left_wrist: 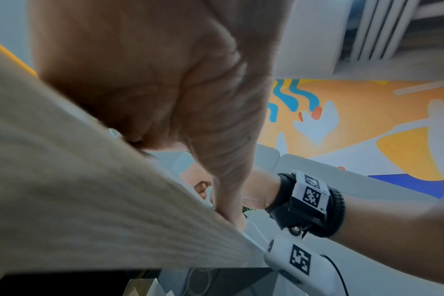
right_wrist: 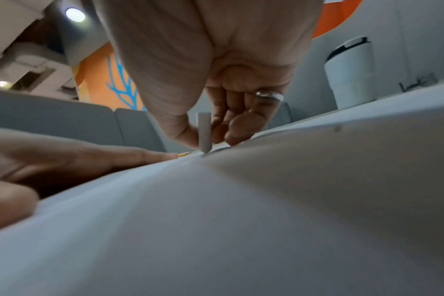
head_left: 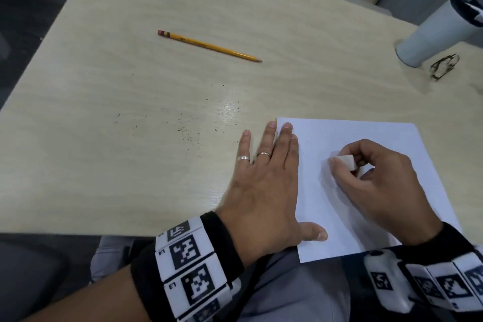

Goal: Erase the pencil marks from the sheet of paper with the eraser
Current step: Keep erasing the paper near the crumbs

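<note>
A white sheet of paper (head_left: 366, 204) lies at the table's near right edge. My left hand (head_left: 266, 178) lies flat with straight fingers across the paper's left edge, thumb on the sheet. My right hand (head_left: 371, 178) pinches a small white eraser (head_left: 346, 162) between thumb and fingers, its lower end on the paper. In the right wrist view the eraser (right_wrist: 204, 133) stands upright with its tip touching the paper (right_wrist: 241, 220). The sheet looks blank around the eraser in the head view; I see no clear pencil marks.
A yellow pencil (head_left: 209, 46) lies on the light wooden table (head_left: 130, 86) at the far middle. Dark eraser crumbs (head_left: 198, 125) are scattered left of the paper. A white tumbler (head_left: 433, 34) and folded glasses (head_left: 444, 65) sit at the far right.
</note>
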Available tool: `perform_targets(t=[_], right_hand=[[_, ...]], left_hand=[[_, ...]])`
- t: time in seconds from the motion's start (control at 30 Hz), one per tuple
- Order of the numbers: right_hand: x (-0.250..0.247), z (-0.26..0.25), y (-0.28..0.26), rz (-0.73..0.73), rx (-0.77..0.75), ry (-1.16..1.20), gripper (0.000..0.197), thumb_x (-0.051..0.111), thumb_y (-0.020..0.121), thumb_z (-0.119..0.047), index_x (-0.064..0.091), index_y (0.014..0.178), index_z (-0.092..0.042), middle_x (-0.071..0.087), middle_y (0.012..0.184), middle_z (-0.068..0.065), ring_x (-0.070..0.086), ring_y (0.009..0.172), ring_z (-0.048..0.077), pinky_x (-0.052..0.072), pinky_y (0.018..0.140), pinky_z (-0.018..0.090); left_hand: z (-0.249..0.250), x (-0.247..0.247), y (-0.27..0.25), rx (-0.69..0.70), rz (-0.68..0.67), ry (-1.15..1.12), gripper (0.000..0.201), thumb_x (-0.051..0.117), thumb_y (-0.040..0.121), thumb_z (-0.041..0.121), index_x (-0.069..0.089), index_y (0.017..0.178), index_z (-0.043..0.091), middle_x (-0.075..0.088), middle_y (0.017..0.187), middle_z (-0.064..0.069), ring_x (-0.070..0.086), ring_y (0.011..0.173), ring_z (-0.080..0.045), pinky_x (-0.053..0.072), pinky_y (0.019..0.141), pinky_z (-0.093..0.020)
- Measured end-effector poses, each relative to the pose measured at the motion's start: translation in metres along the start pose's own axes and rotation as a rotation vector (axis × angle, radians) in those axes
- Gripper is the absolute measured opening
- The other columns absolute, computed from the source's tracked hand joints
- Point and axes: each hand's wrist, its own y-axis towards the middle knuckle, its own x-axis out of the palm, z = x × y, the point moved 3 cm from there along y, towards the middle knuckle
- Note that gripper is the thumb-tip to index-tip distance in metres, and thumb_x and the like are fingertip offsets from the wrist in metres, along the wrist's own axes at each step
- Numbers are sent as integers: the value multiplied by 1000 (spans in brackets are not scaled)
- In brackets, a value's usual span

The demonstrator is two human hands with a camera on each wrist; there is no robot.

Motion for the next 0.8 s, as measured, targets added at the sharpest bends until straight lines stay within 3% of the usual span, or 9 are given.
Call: perform_targets(t=[0.17, 0.33, 0.43, 0.53, 0.63, 0.7, 0.8], right_hand=[[17, 2, -15, 18, 23, 116, 13, 77, 93, -25, 67, 84, -24, 67, 71, -11, 57, 53, 11, 41, 54, 12], [14, 5, -16, 45, 18, 242, 11, 77, 95, -24, 71, 86, -21, 71, 73, -6, 56, 54, 9, 45, 54, 16], [5, 30, -17, 213, 67, 360, 14, 73, 101, -24, 69, 89, -18, 69, 72, 0, 51, 55, 15, 43, 52, 24], [-3, 57, -15, 368, 242, 657, 21, 63, 107, -15, 64, 86, -18, 57, 69, -2, 46, 59, 17, 42, 53, 26], [-5, 64, -11, 386, 297, 795, 25, 59, 103, -13, 58, 78, -17, 48, 66, 2, 39, 58, 18, 35, 49, 28], [-5, 63, -11, 363, 291, 826, 29, 59, 101, -18, 54, 73, -21, 43, 62, 1, 34, 54, 19, 32, 46, 27], [-7, 65, -13, 340, 311, 883, 34, 57, 103, -16, 51, 70, -24, 37, 57, -4, 29, 53, 17, 26, 44, 25]], left_hand=[[-5, -3, -2, -8, 11, -54, 128, 33, 81, 97, -13, 165, 12, -29, 172, -1, -37, 154, -24, -23, 123, -59], [-6, -7, -1, -16, 35, -69, 122, 48, 84, 89, -6, 165, 15, -19, 174, 2, -30, 157, -23, -22, 124, -57], [-5, -7, -2, -26, -11, -9, 121, 41, 87, 89, -14, 165, 13, -29, 172, 0, -35, 155, -24, -22, 123, -59], [12, -2, -11, -21, 0, 48, 112, 28, 96, 83, -26, 162, 9, -41, 166, -7, -43, 150, -28, -20, 123, -62], [57, 20, -13, 176, -4, 83, 93, 26, 104, 71, -13, 167, 15, -32, 170, -5, -36, 155, -28, -14, 126, -58], [87, 39, -7, 336, -88, 117, 79, 26, 106, 66, -2, 169, 27, -20, 174, 2, -28, 158, -27, -21, 125, -53], [101, 42, 3, 381, -120, 177, 69, 16, 108, 65, 0, 168, 37, -16, 175, 8, -27, 158, -25, -27, 122, -51]])
